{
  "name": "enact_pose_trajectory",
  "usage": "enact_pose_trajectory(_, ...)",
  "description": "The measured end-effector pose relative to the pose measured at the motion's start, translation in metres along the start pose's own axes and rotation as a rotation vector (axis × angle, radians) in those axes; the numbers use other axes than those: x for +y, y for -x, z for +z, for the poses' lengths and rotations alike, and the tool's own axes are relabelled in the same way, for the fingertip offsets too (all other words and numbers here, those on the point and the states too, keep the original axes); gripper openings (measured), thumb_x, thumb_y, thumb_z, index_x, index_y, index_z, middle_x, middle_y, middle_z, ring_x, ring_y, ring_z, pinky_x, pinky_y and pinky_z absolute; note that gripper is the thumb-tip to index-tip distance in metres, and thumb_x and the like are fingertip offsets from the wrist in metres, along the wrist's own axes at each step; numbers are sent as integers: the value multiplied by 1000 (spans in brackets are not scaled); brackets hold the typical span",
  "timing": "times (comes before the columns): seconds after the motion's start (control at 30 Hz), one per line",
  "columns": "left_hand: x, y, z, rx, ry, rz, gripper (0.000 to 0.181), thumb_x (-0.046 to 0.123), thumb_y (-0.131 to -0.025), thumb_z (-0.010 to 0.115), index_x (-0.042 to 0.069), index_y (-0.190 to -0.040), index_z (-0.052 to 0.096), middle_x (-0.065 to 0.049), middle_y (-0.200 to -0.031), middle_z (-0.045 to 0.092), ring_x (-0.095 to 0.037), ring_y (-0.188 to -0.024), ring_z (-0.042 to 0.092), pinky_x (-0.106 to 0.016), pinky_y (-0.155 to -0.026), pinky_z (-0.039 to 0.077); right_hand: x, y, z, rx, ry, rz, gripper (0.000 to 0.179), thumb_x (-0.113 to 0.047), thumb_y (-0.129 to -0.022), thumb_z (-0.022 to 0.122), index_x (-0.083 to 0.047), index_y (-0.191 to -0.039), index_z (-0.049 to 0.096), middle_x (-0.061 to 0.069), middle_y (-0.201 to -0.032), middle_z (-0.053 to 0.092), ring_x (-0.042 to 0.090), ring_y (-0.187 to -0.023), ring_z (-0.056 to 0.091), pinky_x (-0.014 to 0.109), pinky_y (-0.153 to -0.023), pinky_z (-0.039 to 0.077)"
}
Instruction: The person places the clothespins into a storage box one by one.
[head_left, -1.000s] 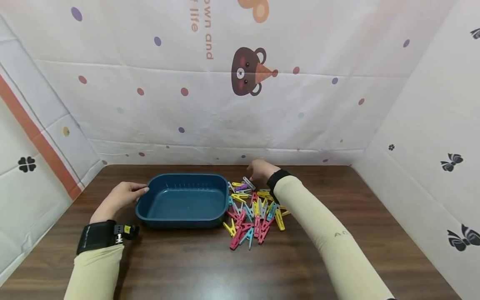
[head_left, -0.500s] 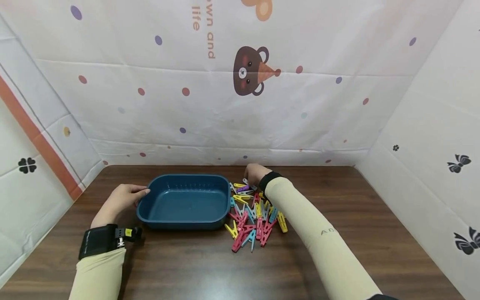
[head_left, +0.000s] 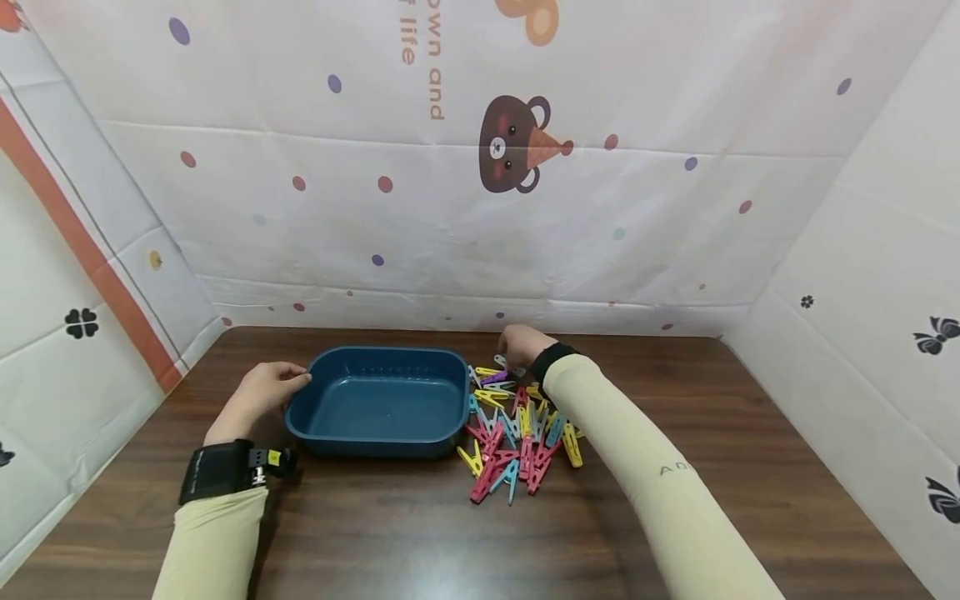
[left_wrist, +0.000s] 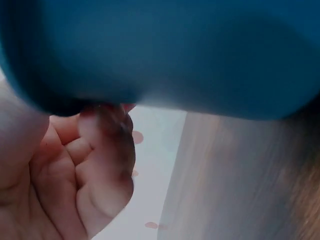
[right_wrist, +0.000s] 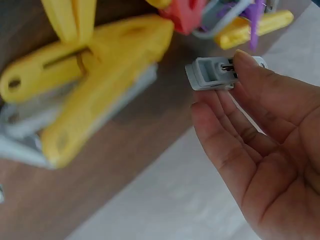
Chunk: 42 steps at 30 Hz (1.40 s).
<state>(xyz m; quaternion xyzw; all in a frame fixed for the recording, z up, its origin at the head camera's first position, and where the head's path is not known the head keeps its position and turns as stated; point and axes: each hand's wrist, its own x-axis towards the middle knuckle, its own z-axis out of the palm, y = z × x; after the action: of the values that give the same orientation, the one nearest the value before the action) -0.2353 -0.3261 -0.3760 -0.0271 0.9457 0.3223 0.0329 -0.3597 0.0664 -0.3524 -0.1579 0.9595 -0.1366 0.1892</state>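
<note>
A dark blue plastic basin (head_left: 382, 412) stands on the table, with nothing in it. At its left end my left hand (head_left: 262, 392) grips the rim, thumb on top; the left wrist view shows the fingers (left_wrist: 105, 160) curled under the edge. Right of the basin lies a loose pile of clothespins (head_left: 517, 442) in pink, yellow, blue, grey and purple. My right hand (head_left: 522, 343) is at the pile's far side. In the right wrist view it pinches a grey clothespin (right_wrist: 212, 72) between thumb and fingers. Yellow clothespins (right_wrist: 95, 75) lie close by, apart from the hand.
The brown wooden table (head_left: 420, 542) runs back to a white printed cloth (head_left: 420, 225) hanging close behind the basin and pile. More cloth hangs at both sides. The basin's right end almost meets the pile.
My right hand has come down a little onto the pile's far edge and now pinches a grey clothespin there. My left hand stays on the basin rim. The head view has shifted slightly.
</note>
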Motion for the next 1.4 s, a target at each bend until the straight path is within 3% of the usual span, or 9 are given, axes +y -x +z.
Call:
enact_pose_trajectory(0.3,1,0,6,24,19,10,39,23,-104,52,-12,-120,53,-8,-73,56,-16,-53,50,-33,-54,45,-28,23,-32,76,56,-125,35,0,-95,66,-1,-129,66,18,-129,68,25,-101,64,38,-89,57)
enact_pose_trajectory(0.5,0,-4,11,56,-24,21,32,20,-101,57,-9,-113,53,-17,-86,58,-18,-62,53,-31,-56,45,-66,25,-41,95,146,-253,35,-3,-96,66,-3,-130,67,16,-126,70,25,-102,68,37,-92,57)
enact_pose_trajectory(0.67,4,-6,11,63,-36,11,29,21,-101,59,-6,-107,53,-15,-85,55,-21,-70,54,-31,-59,44,-99,26,-41,84,171,-309,36,-5,-97,66,-4,-133,65,16,-130,68,26,-110,67,37,-97,55)
enact_pose_trajectory(1.07,0,-9,8,38,2,-7,21,18,-100,55,0,-91,48,-4,-72,43,-18,-63,50,-30,-57,42,-155,13,-19,50,233,-423,38,-6,-98,66,-5,-135,64,13,-135,67,24,-115,68,34,-100,54)
enact_pose_trajectory(1.2,0,-10,10,15,-13,-17,24,19,-103,52,5,-84,46,-1,-69,41,-17,-63,49,-31,-58,40,-166,6,-7,42,252,-428,39,-5,-97,67,-5,-136,64,12,-138,66,22,-122,65,32,-105,52)
enact_pose_trajectory(1.4,-1,-11,15,31,-27,-12,27,17,-102,51,8,-78,42,0,-66,39,-16,-61,47,-30,-58,38,-175,-4,12,52,241,-403,38,-4,-96,67,-6,-134,65,9,-138,66,20,-122,64,30,-104,52)
